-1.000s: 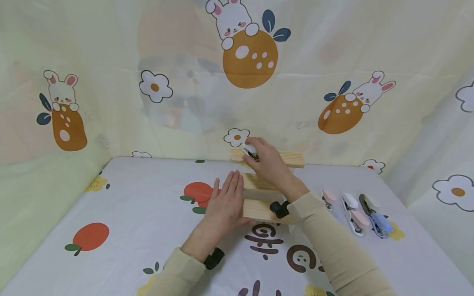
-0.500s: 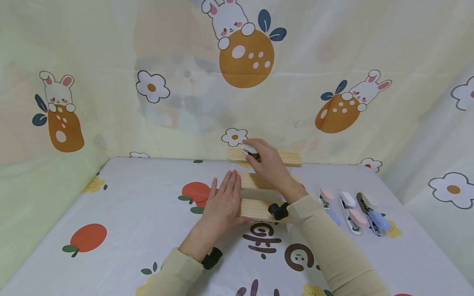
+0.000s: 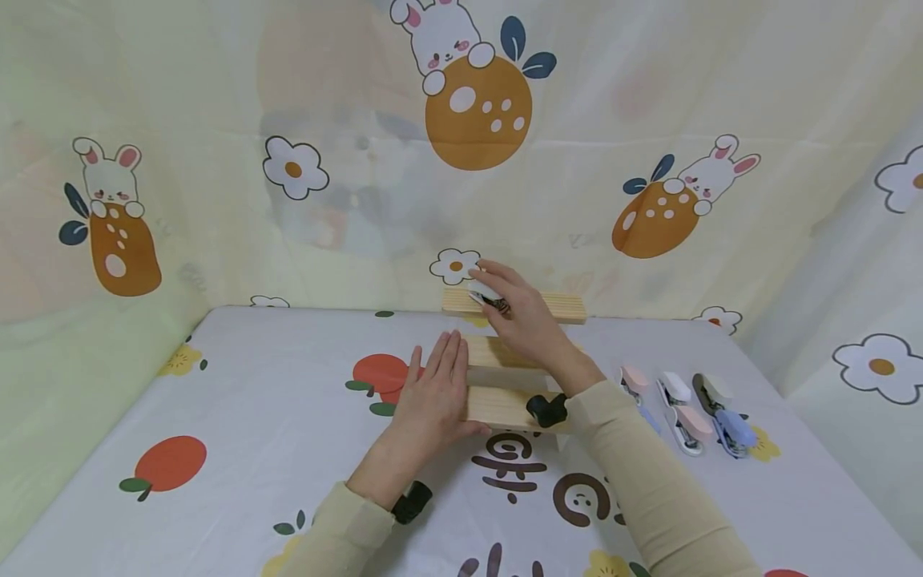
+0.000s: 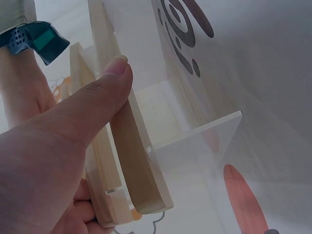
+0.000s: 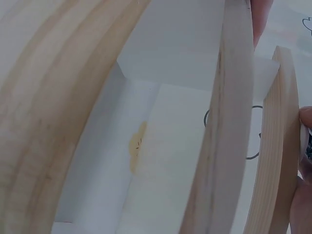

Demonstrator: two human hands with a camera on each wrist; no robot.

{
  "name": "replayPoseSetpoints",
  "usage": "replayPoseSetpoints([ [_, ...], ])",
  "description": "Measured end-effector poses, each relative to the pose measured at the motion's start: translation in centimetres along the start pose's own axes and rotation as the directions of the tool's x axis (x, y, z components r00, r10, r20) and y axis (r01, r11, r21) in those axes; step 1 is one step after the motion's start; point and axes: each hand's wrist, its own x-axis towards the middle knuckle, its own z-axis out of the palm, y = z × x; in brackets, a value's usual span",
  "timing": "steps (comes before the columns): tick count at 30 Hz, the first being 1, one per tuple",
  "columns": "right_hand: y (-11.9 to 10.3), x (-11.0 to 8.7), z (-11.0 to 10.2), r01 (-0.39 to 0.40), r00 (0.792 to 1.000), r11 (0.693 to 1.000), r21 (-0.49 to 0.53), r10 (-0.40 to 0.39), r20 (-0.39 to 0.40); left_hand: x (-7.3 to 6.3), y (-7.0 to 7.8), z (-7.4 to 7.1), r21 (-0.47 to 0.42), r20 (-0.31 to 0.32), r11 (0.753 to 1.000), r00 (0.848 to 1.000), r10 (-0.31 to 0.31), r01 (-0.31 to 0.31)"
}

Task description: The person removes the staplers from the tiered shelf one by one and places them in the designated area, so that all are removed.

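A stepped rack of pale wooden slats on clear side panels stands in the middle of the table; its front slat [image 3: 505, 407] is lowest. My left hand [image 3: 436, 401] lies along the rack's left end, fingers straight, its thumb [image 4: 109, 85] against the front slat's face. Over the top slat [image 3: 562, 307], my right hand [image 3: 526, 316] holds a small white stapler [image 3: 487, 296] between thumb and fingers. In the right wrist view only the fingers [image 5: 305, 116] and a sliver of the stapler show at the right edge, past the slats.
To the rack's right, several mini staplers lie in rows: a pink one [image 3: 634, 378], a white one [image 3: 675, 388] and a blue one [image 3: 737, 429] among them. A patterned cloth wall [image 3: 360, 240] rises directly behind the top slat.
The fingertips of my right hand have lifted and spread slightly around the white stapler, which stays over the top slat. My left hand has kept its place on the rack.
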Motion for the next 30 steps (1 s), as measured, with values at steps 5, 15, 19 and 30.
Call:
replayPoseSetpoints([
  [5,0.1,0.01,-0.05,0.023,1.0,0.999,0.027,-0.023,-0.008,0.02,-0.06,0.02,-0.011,0.004,1.0,1.0,-0.001,0.001],
  [15,0.21,-0.27,-0.16,0.024,0.999,0.998,0.052,-0.022,-0.032,0.04,-0.04,0.1,-0.02,0.003,1.0,1.0,-0.003,0.003],
  [19,0.16,-0.36,-0.13,0.021,0.999,0.999,0.044,-0.019,-0.03,0.05,-0.09,0.13,-0.018,0.01,1.0,1.0,-0.004,0.004],
  [30,0.29,-0.72,-0.92,0.073,0.997,0.997,-0.033,-0.072,0.005,0.08,0.01,0.08,-0.025,0.009,1.0,1.0,-0.006,0.006],
])
